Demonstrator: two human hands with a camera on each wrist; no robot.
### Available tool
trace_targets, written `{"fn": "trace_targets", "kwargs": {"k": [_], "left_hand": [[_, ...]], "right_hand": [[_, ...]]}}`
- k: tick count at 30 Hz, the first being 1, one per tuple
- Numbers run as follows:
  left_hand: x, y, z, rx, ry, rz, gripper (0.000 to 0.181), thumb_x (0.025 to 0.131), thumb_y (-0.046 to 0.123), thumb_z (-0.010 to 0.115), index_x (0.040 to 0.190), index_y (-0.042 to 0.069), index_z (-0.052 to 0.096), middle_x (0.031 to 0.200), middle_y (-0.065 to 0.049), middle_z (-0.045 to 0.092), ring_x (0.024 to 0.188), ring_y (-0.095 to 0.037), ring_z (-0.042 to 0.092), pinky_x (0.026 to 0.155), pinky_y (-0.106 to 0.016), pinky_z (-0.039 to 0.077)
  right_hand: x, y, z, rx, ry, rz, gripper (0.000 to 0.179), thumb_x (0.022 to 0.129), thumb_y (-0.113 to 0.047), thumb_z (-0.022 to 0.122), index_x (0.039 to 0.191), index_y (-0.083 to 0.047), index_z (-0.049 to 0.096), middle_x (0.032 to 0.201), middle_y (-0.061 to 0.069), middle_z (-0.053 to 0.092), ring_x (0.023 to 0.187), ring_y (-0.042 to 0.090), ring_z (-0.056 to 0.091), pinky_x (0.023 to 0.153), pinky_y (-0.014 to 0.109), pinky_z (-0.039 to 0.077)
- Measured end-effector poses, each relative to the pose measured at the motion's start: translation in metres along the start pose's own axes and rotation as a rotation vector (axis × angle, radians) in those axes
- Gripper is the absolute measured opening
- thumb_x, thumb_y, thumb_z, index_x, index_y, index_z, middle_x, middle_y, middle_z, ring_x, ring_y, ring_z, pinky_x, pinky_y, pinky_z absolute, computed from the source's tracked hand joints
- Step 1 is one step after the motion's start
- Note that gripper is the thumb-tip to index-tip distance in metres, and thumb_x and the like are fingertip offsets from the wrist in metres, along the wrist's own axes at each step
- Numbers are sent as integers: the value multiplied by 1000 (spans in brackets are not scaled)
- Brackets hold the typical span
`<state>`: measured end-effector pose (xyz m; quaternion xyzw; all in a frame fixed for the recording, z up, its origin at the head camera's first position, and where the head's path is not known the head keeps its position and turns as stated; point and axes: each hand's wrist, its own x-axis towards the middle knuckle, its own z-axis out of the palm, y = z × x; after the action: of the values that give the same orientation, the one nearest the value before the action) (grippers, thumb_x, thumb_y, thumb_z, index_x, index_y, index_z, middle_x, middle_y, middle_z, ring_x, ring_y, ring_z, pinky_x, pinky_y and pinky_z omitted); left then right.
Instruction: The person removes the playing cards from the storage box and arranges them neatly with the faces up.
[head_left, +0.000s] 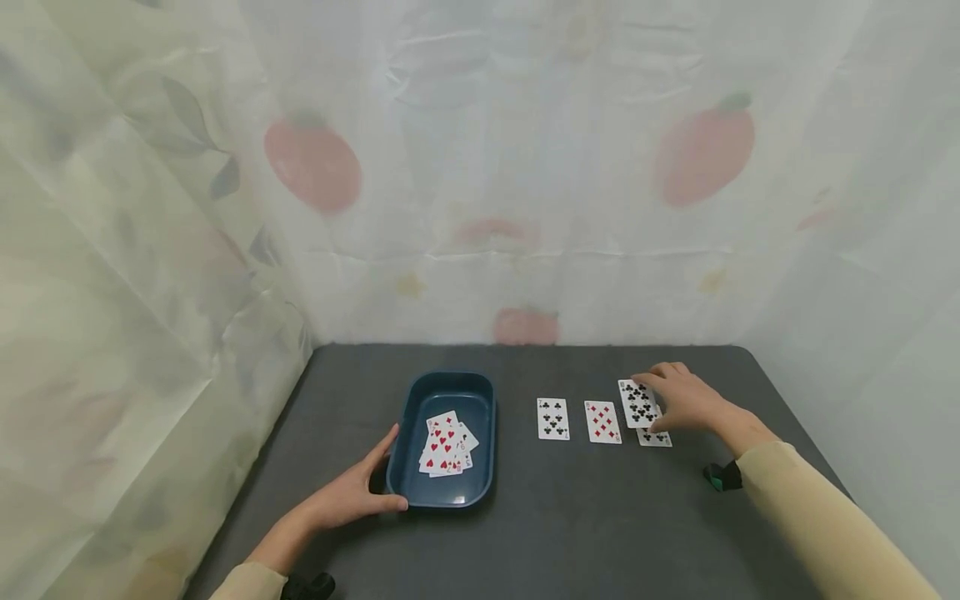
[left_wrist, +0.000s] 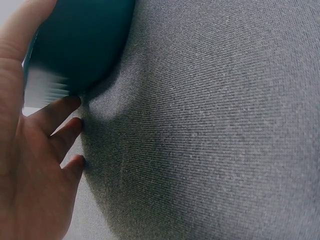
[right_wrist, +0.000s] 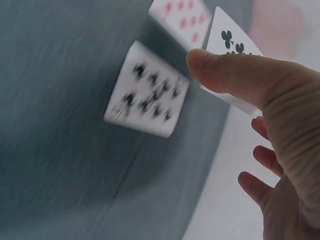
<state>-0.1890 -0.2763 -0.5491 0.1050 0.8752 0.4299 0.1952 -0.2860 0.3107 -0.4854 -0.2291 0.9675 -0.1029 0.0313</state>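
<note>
- Clubs playing card (head_left: 639, 407), raised and tilted above the gray table (head_left: 570, 517), pinched by the right hand (head_left: 684, 400).
- Second clubs card (right_wrist: 148, 91) lies below, near a diamonds card (head_left: 603, 422).
- Left hand (head_left: 347, 498), relaxed and unclenched, touches the blue tray (head_left: 480, 475).

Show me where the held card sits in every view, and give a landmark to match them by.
Head: the held card is right of centre, at the right hand, partly covering another club card.
Left wrist: not in it.
Right wrist: upper right, partly behind the thumb.
Landmark: the diamond card, shared by the head and right wrist views only.
</note>
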Motion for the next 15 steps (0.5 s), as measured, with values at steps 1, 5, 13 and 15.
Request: {"fn": "trace_targets", "kwargs": {"k": [1, 5, 13, 15], "left_hand": [[0, 0, 0, 0, -1, 0, 116, 85, 40, 84, 165, 37, 1, 163, -14, 31, 148, -35, 29, 112, -68, 23], [0, 0, 0, 6, -2, 0, 115, 85, 40, 84, 165, 37, 1, 163, -14, 31, 148, -35, 29, 112, -68, 23], [-1, -1, -1, 7, 0, 11, 115, 85, 39, 84, 165, 38, 2, 163, -14, 31, 148, -36, 29, 112, -69, 23], [-1, -1, -1, 9, 4, 16, 115, 85, 39, 84, 165, 38, 2, 162, -14, 32, 148, -35, 30, 112, -68, 23]], "right_hand": [[-3, 5, 1, -6, -1, 6, 86, 73, -25, 94, 147, -8, 55, 139, 22, 51, 129, 47, 41, 96, 66, 41], [-15, 27, 6, -27, -8, 35, 83, 72, -23, 94, 144, -6, 57, 137, 24, 51, 126, 48, 43, 94, 67, 41], [-30, 54, 8, -56, -21, 60, 80, 66, -19, 96, 137, -3, 62, 132, 27, 53, 120, 50, 46, 90, 68, 41], [-33, 56, 6, -55, -39, 78, 80, 66, -17, 95, 137, -3, 62, 132, 28, 53, 120, 51, 45, 90, 68, 41]]}}
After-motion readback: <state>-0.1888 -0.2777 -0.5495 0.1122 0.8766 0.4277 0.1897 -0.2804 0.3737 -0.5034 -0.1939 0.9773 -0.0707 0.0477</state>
